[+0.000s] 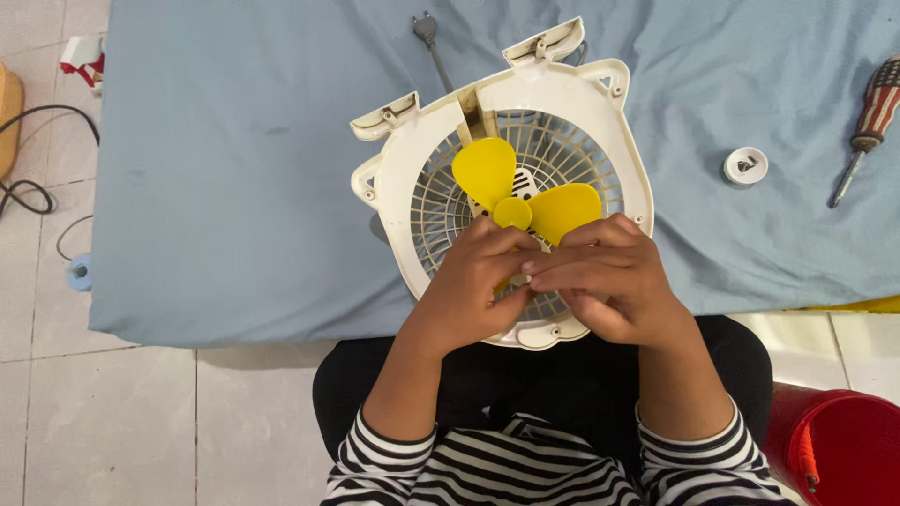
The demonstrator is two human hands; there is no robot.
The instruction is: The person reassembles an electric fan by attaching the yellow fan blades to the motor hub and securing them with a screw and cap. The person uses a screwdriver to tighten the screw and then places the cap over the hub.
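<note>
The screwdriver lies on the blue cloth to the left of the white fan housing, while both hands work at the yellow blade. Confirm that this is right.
Not quite. The screwdriver lies to the right of the white fan housing, near the cloth's far right edge, as the head view shows. The rest holds: it rests on the blue cloth, and the left hand and right hand work at the yellow blade.

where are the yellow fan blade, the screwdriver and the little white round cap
yellow fan blade (486, 171), head view, middle of the upper left blade
screwdriver (879, 105), head view, on its striped handle
white round cap (745, 166), head view, on its top face
</note>
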